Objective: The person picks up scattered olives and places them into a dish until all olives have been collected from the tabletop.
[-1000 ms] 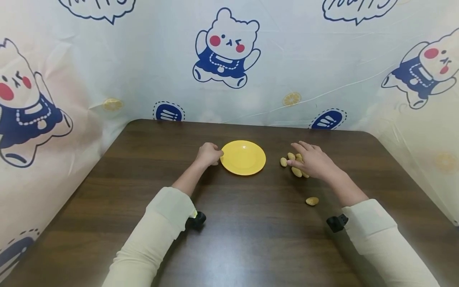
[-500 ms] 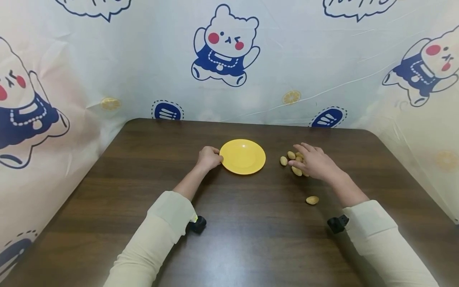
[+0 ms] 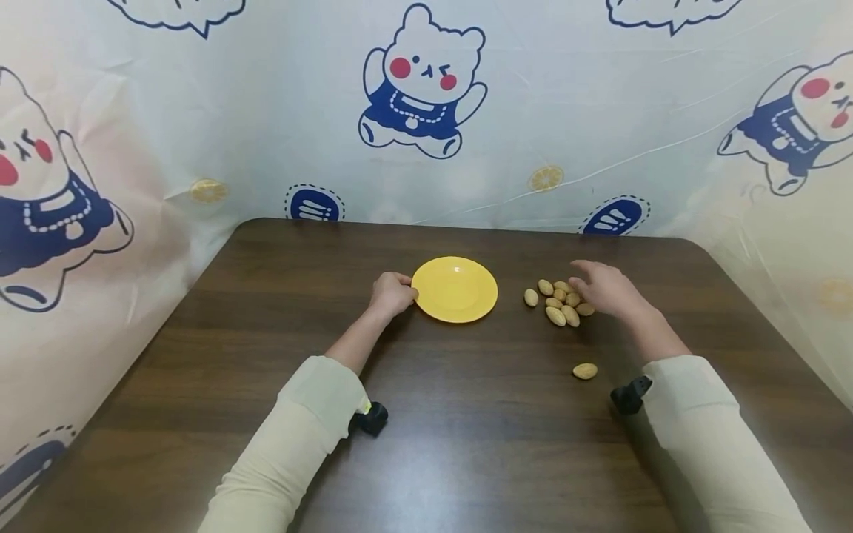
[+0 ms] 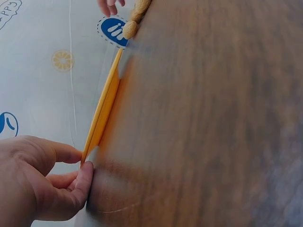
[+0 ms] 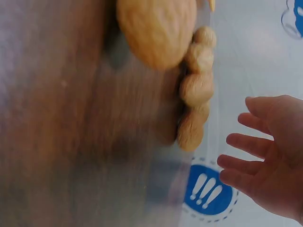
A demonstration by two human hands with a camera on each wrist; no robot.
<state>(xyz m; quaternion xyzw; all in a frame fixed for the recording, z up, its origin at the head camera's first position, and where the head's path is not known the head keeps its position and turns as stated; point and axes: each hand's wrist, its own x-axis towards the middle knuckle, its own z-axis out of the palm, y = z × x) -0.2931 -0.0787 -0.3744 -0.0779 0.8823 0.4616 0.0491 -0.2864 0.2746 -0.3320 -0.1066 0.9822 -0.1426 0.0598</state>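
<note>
At the plate's left edge, my left hand (image 3: pixel 392 295) pinches the rim of a round yellow plate (image 3: pixel 455 290) between thumb and fingers. The left wrist view shows the plate (image 4: pixel 105 106) edge-on, its held side tipped slightly off the table. Several tan, almond-shaped nuts in their shells (image 3: pixel 555 316) lie in a loose cluster right of the plate. My right hand (image 3: pixel 605 287) hovers over the cluster's right side, fingers spread and holding nothing. One separate nut (image 3: pixel 585 371) lies nearer to me; it looms large in the right wrist view, with the clustered nuts (image 5: pixel 198 87) behind.
The dark wooden table (image 3: pixel 426 444) runs back to a pale printed curtain (image 3: pixel 280 111) with cartoon bears, which also closes in both sides. A small black camera (image 3: pixel 371 419) sits at the left cuff, another black camera (image 3: pixel 630 395) at the right.
My right hand has drawn back to the right, uncovering more of the clustered nuts. The left hand stays at the plate's rim, its grip slightly shifted.
</note>
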